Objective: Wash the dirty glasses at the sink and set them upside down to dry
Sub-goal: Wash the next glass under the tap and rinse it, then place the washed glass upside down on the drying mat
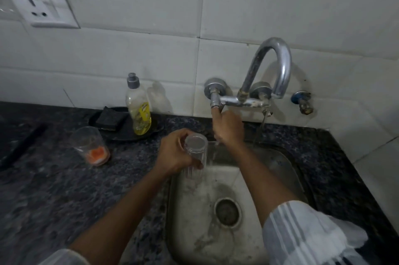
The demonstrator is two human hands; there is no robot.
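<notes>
My left hand (pixel 174 154) grips a clear ribbed glass (pixel 196 152) at the back left corner of the steel sink (pixel 190 210). My right hand (pixel 226 126) reaches up and closes on the left tap handle (pixel 216 100) of the wall faucet (pixel 269 66). A thin stream of water falls just right of the held glass. A second clear glass (pixel 90 146) with orange residue in its bottom stands upright on the dark counter to the left.
A dish soap bottle (pixel 138 107) and a black scrub pad (pixel 111 118) sit on a black tray (pixel 129 133) behind the sink's left side. A dark stick-like object (pixel 23 146) lies far left. A wall socket (pixel 43 8) is upper left.
</notes>
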